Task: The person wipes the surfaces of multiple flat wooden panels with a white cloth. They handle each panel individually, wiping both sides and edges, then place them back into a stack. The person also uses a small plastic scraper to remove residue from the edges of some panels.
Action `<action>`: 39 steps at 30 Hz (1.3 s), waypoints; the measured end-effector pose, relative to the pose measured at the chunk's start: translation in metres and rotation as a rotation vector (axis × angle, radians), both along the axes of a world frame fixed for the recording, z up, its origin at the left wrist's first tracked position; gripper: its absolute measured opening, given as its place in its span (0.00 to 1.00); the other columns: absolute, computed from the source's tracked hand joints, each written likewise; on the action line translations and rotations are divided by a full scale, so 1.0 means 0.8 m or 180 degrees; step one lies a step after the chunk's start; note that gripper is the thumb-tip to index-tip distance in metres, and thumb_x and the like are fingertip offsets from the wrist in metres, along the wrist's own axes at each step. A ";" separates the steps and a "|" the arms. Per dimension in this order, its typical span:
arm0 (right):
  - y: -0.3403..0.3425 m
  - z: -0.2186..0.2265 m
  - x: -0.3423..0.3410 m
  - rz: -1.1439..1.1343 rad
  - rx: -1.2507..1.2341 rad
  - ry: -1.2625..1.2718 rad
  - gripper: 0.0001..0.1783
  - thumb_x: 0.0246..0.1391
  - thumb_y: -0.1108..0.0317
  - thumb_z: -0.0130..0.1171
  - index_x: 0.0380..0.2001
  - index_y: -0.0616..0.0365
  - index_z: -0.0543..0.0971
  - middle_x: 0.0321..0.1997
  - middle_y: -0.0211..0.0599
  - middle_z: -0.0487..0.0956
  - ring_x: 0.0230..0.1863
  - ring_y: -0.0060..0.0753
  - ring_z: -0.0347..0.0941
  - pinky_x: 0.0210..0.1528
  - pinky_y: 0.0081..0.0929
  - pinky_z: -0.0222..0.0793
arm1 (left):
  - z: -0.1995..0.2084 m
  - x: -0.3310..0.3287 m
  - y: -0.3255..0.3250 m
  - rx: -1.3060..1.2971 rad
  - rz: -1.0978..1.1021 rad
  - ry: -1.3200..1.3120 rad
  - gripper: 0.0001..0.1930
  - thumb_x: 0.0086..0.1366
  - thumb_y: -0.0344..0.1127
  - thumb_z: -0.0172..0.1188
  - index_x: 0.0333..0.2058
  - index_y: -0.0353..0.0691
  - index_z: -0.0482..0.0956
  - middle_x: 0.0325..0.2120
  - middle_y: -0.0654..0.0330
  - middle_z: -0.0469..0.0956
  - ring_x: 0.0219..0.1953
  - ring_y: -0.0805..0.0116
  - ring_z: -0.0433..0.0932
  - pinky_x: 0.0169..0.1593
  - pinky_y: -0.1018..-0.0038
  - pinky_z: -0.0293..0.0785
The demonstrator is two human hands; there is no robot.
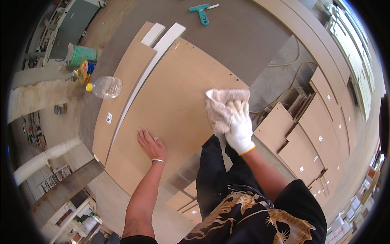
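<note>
A large tan board (174, 93) with small holes near its far edge lies flat on the dark tabletop (227, 49). My bare left hand (152, 145) rests on it, fingers stretched out and palm down. In a white glove with a yellow cuff, my right hand (239, 128) grips a crumpled pale cloth (221, 107) at the board's right edge. Part of the cloth lies over the board; the fingertips are partly hidden in it. Left of the board are white strips (168, 36) and a narrower tan panel (109, 110) with a small label.
A clear bottle (107, 87) with a yellow cap lies on the left of the table. At the far edge is a teal scraper (201, 13). Stacked panels (302, 142) stand to the right, near a loose hose (293, 83). A green bucket (82, 55) sits beyond the left edge.
</note>
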State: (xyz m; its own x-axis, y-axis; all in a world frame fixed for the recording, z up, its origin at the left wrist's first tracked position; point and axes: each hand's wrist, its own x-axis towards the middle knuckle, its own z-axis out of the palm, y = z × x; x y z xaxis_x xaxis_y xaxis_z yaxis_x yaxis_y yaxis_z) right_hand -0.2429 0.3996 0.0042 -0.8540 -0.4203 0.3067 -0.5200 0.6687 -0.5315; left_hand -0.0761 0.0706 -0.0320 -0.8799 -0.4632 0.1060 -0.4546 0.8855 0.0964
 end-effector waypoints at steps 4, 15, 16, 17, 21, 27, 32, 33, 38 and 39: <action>-0.026 0.011 -0.004 -0.0685 0.1025 -0.0342 0.32 0.57 0.68 0.59 0.65 0.65 0.73 0.60 0.54 0.78 0.67 0.60 0.68 0.75 0.59 0.55 | 0.002 0.002 0.003 0.0030 0.0024 -0.0036 0.36 0.66 0.34 0.52 0.71 0.29 0.56 0.74 0.36 0.54 0.76 0.34 0.50 0.77 0.43 0.45; -0.147 -0.020 -0.035 0.0777 -0.0159 -0.0086 0.27 0.43 0.71 0.64 0.51 0.57 0.80 0.58 0.46 0.78 0.65 0.55 0.68 0.79 0.59 0.47 | 0.003 0.001 0.003 0.0008 -0.0064 0.0106 0.35 0.67 0.33 0.50 0.71 0.29 0.57 0.74 0.37 0.55 0.76 0.34 0.51 0.77 0.43 0.45; -0.158 -0.037 -0.078 0.0500 -0.0194 0.0138 0.26 0.43 0.71 0.64 0.50 0.58 0.80 0.59 0.47 0.77 0.64 0.54 0.68 0.74 0.56 0.54 | 0.002 0.000 0.003 0.0037 -0.0053 0.0076 0.35 0.67 0.34 0.50 0.71 0.29 0.56 0.74 0.36 0.55 0.76 0.33 0.51 0.76 0.41 0.45; -0.174 -0.049 -0.117 0.0234 -0.0069 0.0470 0.24 0.44 0.69 0.65 0.49 0.58 0.79 0.59 0.48 0.77 0.63 0.53 0.68 0.69 0.52 0.57 | 0.002 0.001 0.003 0.0029 -0.0038 0.0055 0.35 0.66 0.33 0.51 0.71 0.29 0.57 0.74 0.36 0.55 0.76 0.32 0.51 0.76 0.41 0.45; -0.227 -0.043 -0.171 -0.0231 -0.0076 0.0684 0.18 0.50 0.66 0.61 0.46 0.55 0.81 0.57 0.42 0.80 0.64 0.47 0.70 0.72 0.49 0.56 | 0.002 0.001 0.003 0.0035 -0.0066 0.0093 0.35 0.65 0.31 0.51 0.70 0.28 0.57 0.74 0.37 0.55 0.76 0.33 0.51 0.76 0.42 0.46; -0.092 0.001 -0.045 -0.0285 0.0120 0.0394 0.24 0.46 0.70 0.63 0.49 0.65 0.80 0.54 0.53 0.81 0.65 0.58 0.71 0.73 0.60 0.56 | 0.002 0.001 0.005 0.0056 0.0025 0.0106 0.34 0.65 0.32 0.52 0.70 0.29 0.59 0.74 0.38 0.56 0.76 0.35 0.51 0.77 0.43 0.46; -0.044 0.001 0.090 -0.0240 0.0341 -0.0524 0.30 0.48 0.67 0.66 0.57 0.63 0.76 0.62 0.51 0.74 0.69 0.60 0.65 0.76 0.67 0.49 | 0.002 -0.004 0.006 0.0030 0.0117 0.0082 0.33 0.64 0.33 0.53 0.68 0.28 0.61 0.73 0.38 0.57 0.75 0.36 0.53 0.76 0.43 0.47; -0.052 0.003 0.117 0.0184 0.0301 -0.0659 0.30 0.48 0.68 0.65 0.56 0.61 0.77 0.62 0.51 0.75 0.69 0.60 0.66 0.76 0.67 0.48 | 0.003 -0.007 0.006 0.0069 0.0047 0.0155 0.33 0.64 0.33 0.54 0.67 0.29 0.62 0.72 0.39 0.58 0.75 0.36 0.53 0.76 0.43 0.47; -0.051 -0.002 0.123 0.1009 0.0417 -0.0716 0.25 0.48 0.70 0.61 0.53 0.56 0.78 0.58 0.48 0.76 0.68 0.57 0.67 0.76 0.66 0.48 | 0.015 -0.013 0.013 0.0231 0.0169 0.0295 0.32 0.59 0.32 0.58 0.63 0.29 0.67 0.67 0.39 0.64 0.73 0.36 0.57 0.76 0.44 0.51; -0.037 -0.010 0.094 0.0605 0.0886 -0.0533 0.26 0.53 0.70 0.59 0.58 0.57 0.77 0.61 0.50 0.76 0.69 0.57 0.66 0.76 0.62 0.49 | 0.017 -0.013 0.016 0.0311 0.0268 0.0280 0.31 0.59 0.31 0.59 0.62 0.28 0.68 0.66 0.38 0.65 0.72 0.36 0.58 0.75 0.45 0.53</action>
State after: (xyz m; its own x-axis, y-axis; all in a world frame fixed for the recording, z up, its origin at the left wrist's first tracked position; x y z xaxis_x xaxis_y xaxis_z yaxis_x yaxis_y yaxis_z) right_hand -0.1677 0.3704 -0.0034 -0.7815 -0.6236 0.0211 -0.5698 0.6995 -0.4313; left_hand -0.0867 0.0835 -0.0184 -0.8267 -0.5470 0.1318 -0.5129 0.8290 0.2229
